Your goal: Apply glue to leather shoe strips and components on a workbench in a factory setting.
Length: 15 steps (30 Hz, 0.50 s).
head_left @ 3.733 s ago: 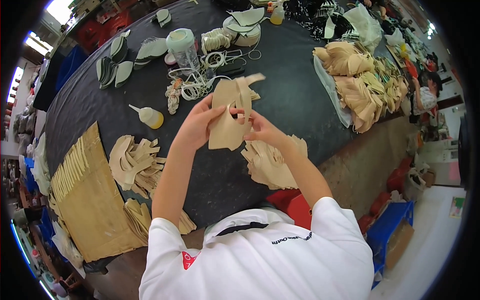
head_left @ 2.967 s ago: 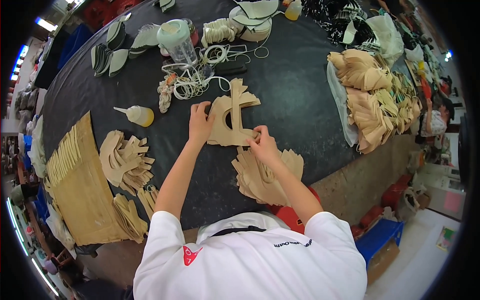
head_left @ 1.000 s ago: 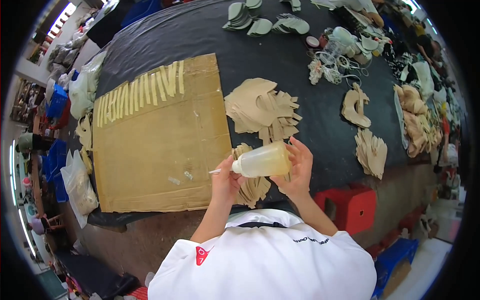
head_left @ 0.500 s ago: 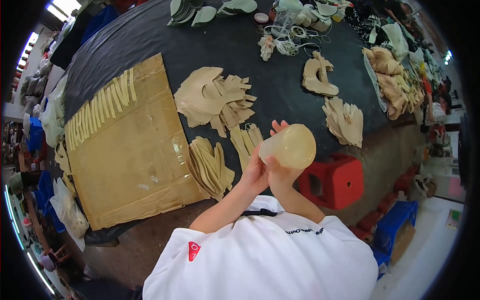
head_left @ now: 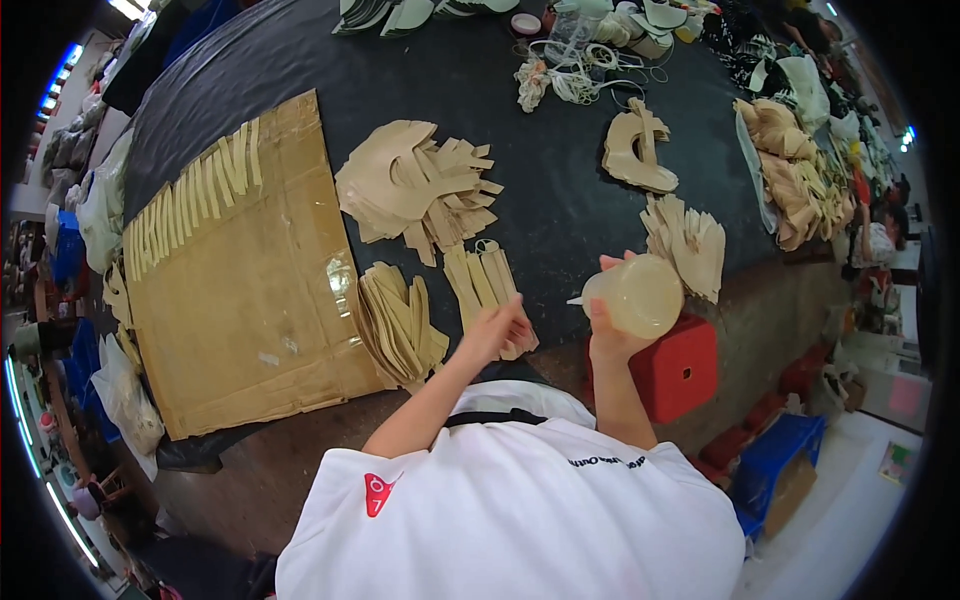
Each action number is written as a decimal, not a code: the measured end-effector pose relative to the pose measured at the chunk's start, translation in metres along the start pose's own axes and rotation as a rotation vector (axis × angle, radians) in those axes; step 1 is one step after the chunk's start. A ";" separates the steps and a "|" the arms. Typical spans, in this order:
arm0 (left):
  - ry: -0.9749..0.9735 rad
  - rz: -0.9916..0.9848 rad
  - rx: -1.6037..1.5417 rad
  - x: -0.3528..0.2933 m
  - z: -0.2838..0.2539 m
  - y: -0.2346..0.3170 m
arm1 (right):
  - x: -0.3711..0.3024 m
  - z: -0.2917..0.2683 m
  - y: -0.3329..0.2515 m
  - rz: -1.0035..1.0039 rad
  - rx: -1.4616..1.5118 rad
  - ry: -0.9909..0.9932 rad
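A: Right hand [head_left: 612, 338], quick?
B: Wrapped around a translucent squeeze bottle [head_left: 642, 297], thumb on the near side, fingertips showing past its upper edge. Base faces the camera, nozzle points left.
A: Where's the bottle?
B: Held up near the table's front edge, right of the left hand [head_left: 494, 330], with a red plastic stool [head_left: 682, 372] behind and below.
A: Left hand fingers?
B: Bent, close together, over the lower end of a bundle of beige strips [head_left: 478, 275]. Gripping or just touching, can't tell (the hand hides it).
A: Around it?
B: Another stack of strips [head_left: 393, 322] to the left, overlapping the cardboard sheet's [head_left: 245, 320] edge. The cardboard has a row of pale narrow strips [head_left: 195, 205] along its far part. Beyond the bundle, a pile of beige cut pieces [head_left: 385, 190].
A: Right side?
B: Fanned beige pieces [head_left: 690, 245] just past the bottle, all on the black-covered table [head_left: 560, 225].
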<state>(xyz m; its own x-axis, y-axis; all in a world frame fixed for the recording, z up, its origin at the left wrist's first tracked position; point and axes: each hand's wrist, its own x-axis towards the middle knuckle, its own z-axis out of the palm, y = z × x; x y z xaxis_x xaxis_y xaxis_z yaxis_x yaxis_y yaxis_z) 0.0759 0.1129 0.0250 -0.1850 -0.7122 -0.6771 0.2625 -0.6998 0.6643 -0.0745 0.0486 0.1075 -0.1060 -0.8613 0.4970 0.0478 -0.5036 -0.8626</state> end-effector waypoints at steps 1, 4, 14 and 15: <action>0.319 0.156 0.256 0.007 -0.014 -0.011 | 0.004 -0.003 0.001 -0.080 -0.070 0.009; 0.807 0.341 0.714 0.010 -0.034 -0.002 | 0.010 -0.004 0.004 -0.082 -0.052 0.018; 0.777 0.337 0.736 0.019 -0.041 -0.016 | 0.001 -0.001 0.009 -0.006 -0.020 -0.030; 0.781 0.336 0.734 0.020 -0.040 -0.018 | 0.001 -0.001 0.008 -0.005 -0.017 -0.033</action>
<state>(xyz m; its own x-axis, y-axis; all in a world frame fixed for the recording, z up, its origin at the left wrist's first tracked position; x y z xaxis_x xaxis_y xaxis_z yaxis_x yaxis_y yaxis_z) 0.1052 0.1137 -0.0133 0.5021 -0.8216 -0.2700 -0.4819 -0.5250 0.7015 -0.0749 0.0437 0.1006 -0.0738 -0.8605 0.5041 0.0304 -0.5072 -0.8613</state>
